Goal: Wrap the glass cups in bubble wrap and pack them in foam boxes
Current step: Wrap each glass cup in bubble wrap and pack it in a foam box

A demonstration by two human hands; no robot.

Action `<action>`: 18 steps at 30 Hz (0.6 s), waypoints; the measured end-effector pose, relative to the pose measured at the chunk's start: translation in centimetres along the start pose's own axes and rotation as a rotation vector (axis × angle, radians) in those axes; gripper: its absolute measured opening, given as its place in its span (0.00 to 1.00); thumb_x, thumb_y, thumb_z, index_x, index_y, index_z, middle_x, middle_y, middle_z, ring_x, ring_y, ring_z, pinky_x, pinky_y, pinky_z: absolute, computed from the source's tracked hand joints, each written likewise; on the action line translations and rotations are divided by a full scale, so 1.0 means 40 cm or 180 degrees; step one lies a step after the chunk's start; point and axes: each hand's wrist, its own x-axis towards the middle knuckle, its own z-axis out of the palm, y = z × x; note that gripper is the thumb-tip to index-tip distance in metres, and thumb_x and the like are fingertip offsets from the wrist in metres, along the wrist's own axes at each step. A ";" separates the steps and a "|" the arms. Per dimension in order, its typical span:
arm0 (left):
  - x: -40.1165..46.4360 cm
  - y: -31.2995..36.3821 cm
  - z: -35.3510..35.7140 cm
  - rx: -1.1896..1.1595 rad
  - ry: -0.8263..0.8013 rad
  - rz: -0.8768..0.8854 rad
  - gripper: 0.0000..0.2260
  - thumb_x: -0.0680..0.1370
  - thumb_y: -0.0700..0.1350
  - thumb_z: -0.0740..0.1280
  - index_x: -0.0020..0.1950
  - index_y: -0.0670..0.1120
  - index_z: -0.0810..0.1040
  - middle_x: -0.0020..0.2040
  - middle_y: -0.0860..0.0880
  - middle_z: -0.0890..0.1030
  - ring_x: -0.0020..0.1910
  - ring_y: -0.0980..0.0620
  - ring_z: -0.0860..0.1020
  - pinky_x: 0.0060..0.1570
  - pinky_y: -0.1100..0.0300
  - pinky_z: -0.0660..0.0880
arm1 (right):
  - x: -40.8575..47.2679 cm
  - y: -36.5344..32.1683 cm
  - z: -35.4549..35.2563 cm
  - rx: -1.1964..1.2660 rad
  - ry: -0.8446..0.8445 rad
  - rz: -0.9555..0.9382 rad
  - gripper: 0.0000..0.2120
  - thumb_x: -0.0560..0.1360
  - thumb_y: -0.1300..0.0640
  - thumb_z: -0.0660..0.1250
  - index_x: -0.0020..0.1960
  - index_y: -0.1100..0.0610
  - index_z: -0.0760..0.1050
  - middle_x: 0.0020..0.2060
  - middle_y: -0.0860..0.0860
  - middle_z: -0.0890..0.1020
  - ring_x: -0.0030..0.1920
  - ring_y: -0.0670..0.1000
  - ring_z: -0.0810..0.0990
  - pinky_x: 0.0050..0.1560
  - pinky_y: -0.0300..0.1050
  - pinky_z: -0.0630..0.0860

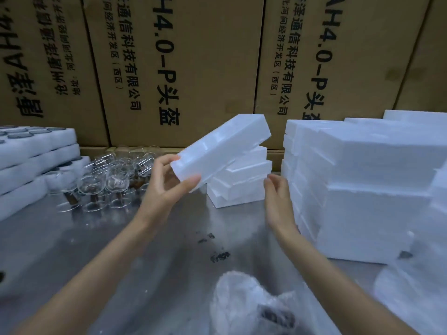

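Cartons (193,56) along the far wall are printed "4.0-P头盔" and "通信科技有限公司". A foam box (225,147), judged light, stiff and crumbly, is pinched at its near end by the left hand (167,182), tilted above the small stack (238,187). The right hand (278,192) hangs loosely curled, holding nothing. Fragile, slippery glass cups (108,177) are clustered far left on the worktop (169,250); bubble wrap (244,303) lies near.

A wall of tall brown cardboard cartons (212,68) closes off the back of the scene, standing side by side with narrow dark seams between them. Bold black printing runs sideways down their faces, with Chinese characters and the legible fragment "4.0-P". In front of them lies a metal tabletop (169,238) with a dull grey sheen, reflecting soft overhead light in pale patches. A few small dark specks (219,255) lie scattered on its surface near the middle.
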 end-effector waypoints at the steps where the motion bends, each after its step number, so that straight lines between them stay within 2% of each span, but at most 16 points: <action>1: -0.050 -0.009 -0.017 0.0099 0.0016 -0.0109 0.31 0.59 0.59 0.74 0.59 0.55 0.69 0.57 0.56 0.77 0.52 0.61 0.79 0.41 0.68 0.75 | -0.043 0.004 -0.016 0.0077 -0.0182 0.0130 0.08 0.81 0.50 0.55 0.56 0.49 0.69 0.52 0.43 0.75 0.52 0.43 0.73 0.45 0.30 0.66; 3: -0.138 -0.036 -0.048 0.0291 0.0133 -0.0347 0.32 0.57 0.59 0.74 0.58 0.55 0.70 0.59 0.54 0.77 0.57 0.55 0.77 0.47 0.61 0.76 | -0.117 0.011 -0.047 0.0056 -0.0495 0.0279 0.09 0.81 0.49 0.54 0.52 0.51 0.72 0.50 0.45 0.77 0.51 0.44 0.75 0.45 0.33 0.67; 5: -0.207 -0.059 -0.075 0.0496 0.0264 -0.0532 0.34 0.56 0.60 0.74 0.59 0.55 0.70 0.59 0.55 0.76 0.60 0.54 0.76 0.55 0.56 0.75 | -0.183 0.013 -0.074 -0.0111 -0.0764 0.0353 0.13 0.80 0.48 0.55 0.49 0.52 0.75 0.48 0.47 0.80 0.49 0.45 0.77 0.46 0.36 0.69; 7: -0.253 -0.073 -0.091 0.0758 0.0296 -0.0631 0.35 0.56 0.62 0.74 0.59 0.54 0.68 0.60 0.56 0.75 0.61 0.56 0.74 0.56 0.59 0.72 | -0.239 0.020 -0.096 -0.0266 -0.0904 0.0328 0.15 0.79 0.47 0.57 0.48 0.56 0.77 0.44 0.51 0.81 0.44 0.45 0.78 0.45 0.37 0.70; 9: -0.276 -0.084 -0.097 0.1032 0.0277 -0.0715 0.37 0.55 0.62 0.72 0.60 0.53 0.66 0.61 0.53 0.74 0.61 0.54 0.73 0.52 0.63 0.70 | -0.281 0.027 -0.116 -0.0487 -0.0976 0.0221 0.20 0.76 0.41 0.58 0.46 0.57 0.77 0.44 0.55 0.80 0.40 0.47 0.77 0.45 0.41 0.71; 11: -0.287 -0.094 -0.098 0.1312 0.0235 -0.0819 0.37 0.55 0.62 0.72 0.60 0.54 0.64 0.62 0.51 0.71 0.61 0.53 0.72 0.50 0.65 0.70 | -0.311 0.026 -0.135 -0.0669 -0.1087 0.0180 0.25 0.69 0.33 0.56 0.45 0.53 0.77 0.42 0.51 0.81 0.40 0.46 0.77 0.47 0.44 0.73; 12: -0.291 -0.100 -0.097 0.1429 0.0201 -0.0851 0.37 0.56 0.61 0.73 0.61 0.54 0.64 0.63 0.50 0.70 0.61 0.52 0.71 0.51 0.64 0.70 | -0.321 0.025 -0.144 -0.0728 -0.1183 0.0180 0.26 0.66 0.29 0.56 0.44 0.50 0.77 0.41 0.47 0.81 0.41 0.45 0.78 0.48 0.42 0.74; 15: -0.302 -0.115 -0.095 0.1679 0.0047 -0.0987 0.34 0.60 0.56 0.73 0.62 0.54 0.62 0.61 0.48 0.70 0.59 0.48 0.73 0.57 0.52 0.73 | -0.344 0.014 -0.161 -0.0906 -0.1566 0.0153 0.28 0.61 0.22 0.57 0.47 0.41 0.75 0.43 0.35 0.80 0.44 0.35 0.77 0.43 0.26 0.70; 18: -0.303 -0.116 -0.099 0.1753 -0.0084 -0.1116 0.35 0.60 0.56 0.72 0.63 0.54 0.61 0.63 0.50 0.68 0.61 0.48 0.72 0.60 0.50 0.72 | -0.351 0.005 -0.166 -0.1025 -0.1754 0.0131 0.32 0.57 0.21 0.61 0.54 0.37 0.72 0.49 0.33 0.78 0.47 0.33 0.77 0.44 0.26 0.71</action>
